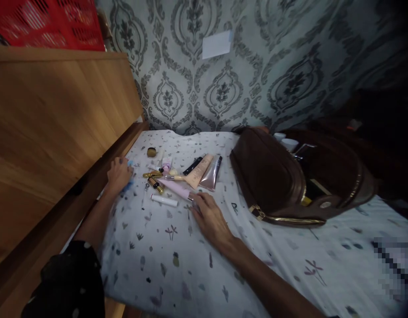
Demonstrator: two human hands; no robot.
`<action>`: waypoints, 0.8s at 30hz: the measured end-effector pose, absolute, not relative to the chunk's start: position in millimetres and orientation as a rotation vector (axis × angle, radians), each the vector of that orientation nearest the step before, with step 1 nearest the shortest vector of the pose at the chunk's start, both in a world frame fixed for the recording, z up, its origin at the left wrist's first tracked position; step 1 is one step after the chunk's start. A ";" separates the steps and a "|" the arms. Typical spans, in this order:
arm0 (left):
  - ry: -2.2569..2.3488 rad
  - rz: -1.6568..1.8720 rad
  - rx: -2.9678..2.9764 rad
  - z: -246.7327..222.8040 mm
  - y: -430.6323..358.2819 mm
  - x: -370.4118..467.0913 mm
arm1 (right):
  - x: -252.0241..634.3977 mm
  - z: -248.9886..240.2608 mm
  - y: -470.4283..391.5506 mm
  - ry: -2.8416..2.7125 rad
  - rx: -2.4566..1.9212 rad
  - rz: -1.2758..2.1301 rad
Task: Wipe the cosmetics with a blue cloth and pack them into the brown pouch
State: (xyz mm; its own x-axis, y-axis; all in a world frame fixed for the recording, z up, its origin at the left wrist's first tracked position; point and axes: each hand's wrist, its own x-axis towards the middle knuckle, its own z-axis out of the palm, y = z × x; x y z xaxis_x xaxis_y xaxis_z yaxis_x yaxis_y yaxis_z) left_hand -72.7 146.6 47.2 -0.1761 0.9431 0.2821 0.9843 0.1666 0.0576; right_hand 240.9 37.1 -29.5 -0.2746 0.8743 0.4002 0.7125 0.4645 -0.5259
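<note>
Two hands, left hand [119,174] curled, right hand [209,216] spread, rest on a printed sheet [190,265] below damask wallpaper [257,79].

A brown bag [273,176] lies open beside two white cups [286,142]

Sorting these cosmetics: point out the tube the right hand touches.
The pale pink tube: the right hand rests its fingertips on its near end, while the beige and mauve tubes lie clear beyond.
</note>
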 end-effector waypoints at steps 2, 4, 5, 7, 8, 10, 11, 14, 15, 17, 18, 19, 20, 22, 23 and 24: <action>-2.382 -0.214 -1.808 44.3 159.5 -87.8 | 242.6 -27.6 37.2 -2.058 -1.303 0.336; -2.469 -0.168 -1.801 38.5 167.4 -97.9 | 242.4 -26.2 36.3 -2.099 -1.278 0.322; -2.486 -0.176 -1.808 35.3 169.8 -101.3 | 242.0 -25.7 35.7 -2.135 -1.260 0.304; -2.474 -0.223 -1.819 29.6 172.0 -105.3 | 240.9 -24.9 34.8 -2.210 -1.229 0.256; -2.457 -0.246 -1.824 27.5 172.0 -106.2 | 240.6 -24.6 34.6 -2.238 -1.215 0.230; -2.415 -0.290 -1.850 26.0 170.5 -106.7 | 240.9 -24.4 35.0 -2.245 -1.196 0.186; -2.393 -0.319 -1.858 26.6 169.2 -106.5 | 241.5 -24.6 35.7 -2.225 -1.190 0.164; -2.320 -0.475 -1.860 34.5 166.0 -104.0 | 245.4 -26.5 39.8 -2.077 -1.251 0.052; -2.291 -0.559 -1.870 38.6 165.4 -101.9 | 246.9 -27.5 41.6 -2.018 -1.294 0.008; -2.240 -0.798 -1.935 47.5 164.2 -94.1 | 249.7 -29.5 45.1 -1.931 -1.374 -0.056; -2.220 -0.959 -1.996 51.6 162.7 -87.7 | 250.8 -30.2 46.4 -1.909 -1.397 -0.071; -2.211 -1.146 -2.064 54.9 160.1 -79.2 | 251.5 -30.5 47.4 -1.896 -1.402 -0.076; -2.213 -1.351 -2.136 57.3 155.9 -68.7 | 251.8 -30.2 47.9 -1.886 -1.389 -0.074; -2.260 -1.774 -2.272 58.5 142.1 -42.3 | 251.5 -27.8 47.2 -1.853 -1.316 -0.043; -2.312 -1.946 -2.321 57.4 133.0 -27.0 | 250.8 -25.6 46.2 -1.833 -1.259 -0.001; -2.367 -2.040 -2.381 55.4 122.9 -11.0 | 249.8 -22.8 44.7 -1.810 -1.200 0.067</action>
State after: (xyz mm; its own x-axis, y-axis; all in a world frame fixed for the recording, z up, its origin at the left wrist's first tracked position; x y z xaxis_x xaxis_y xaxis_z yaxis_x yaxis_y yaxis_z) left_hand -11.0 122.9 55.4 -0.0797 0.9907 0.1106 0.2557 -0.0869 0.9628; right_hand 249.8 44.7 -22.8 -0.0884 0.7463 0.6597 0.6952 0.5205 -0.4958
